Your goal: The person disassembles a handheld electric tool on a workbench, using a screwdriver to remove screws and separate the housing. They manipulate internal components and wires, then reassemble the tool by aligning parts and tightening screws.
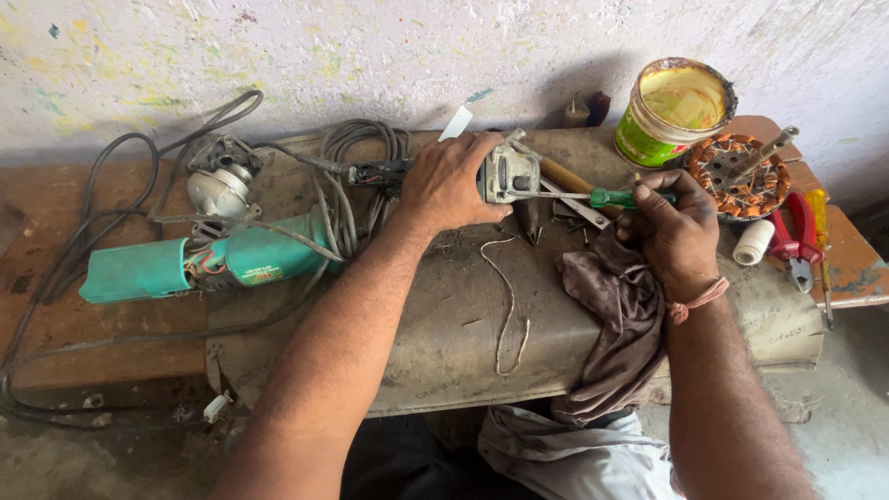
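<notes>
We see a small grey power-tool housing [511,173] lying near the back middle of the worn desk [444,343], and this is where both hands are at work. The left hand [449,182] lies over the left part of that housing, fingers closed down on it and pressing it to the desk. The right hand [674,231] is wrapped tight around the green handle of a screwdriver [613,196], whose thin shaft runs leftward and meets the housing's right side. A reddish thread band [694,301] circles the right wrist.

Just beside the housing, a wooden-handled tool [567,176] lies at a slant behind the screwdriver shaft, and a few dark screws and small metal bits [556,222] are scattered on the desk below it. A black cord [375,172] leaves the housing to the left, under the left hand, and joins a bundle of grey cable [356,185]. A loose piece of pale string [507,306] curls across the desk in front, and a crumpled brown rag [620,315] hangs over the desk's near edge below the right hand.

Farther left lies a teal angle-grinder body [213,264], opened, with its metal gear head [220,181] apart behind it. To the right, near the wall, we see an open green tin [671,111], a copper-wound stator [738,173], a small white spool [752,243] and red-handled pliers [795,239].
</notes>
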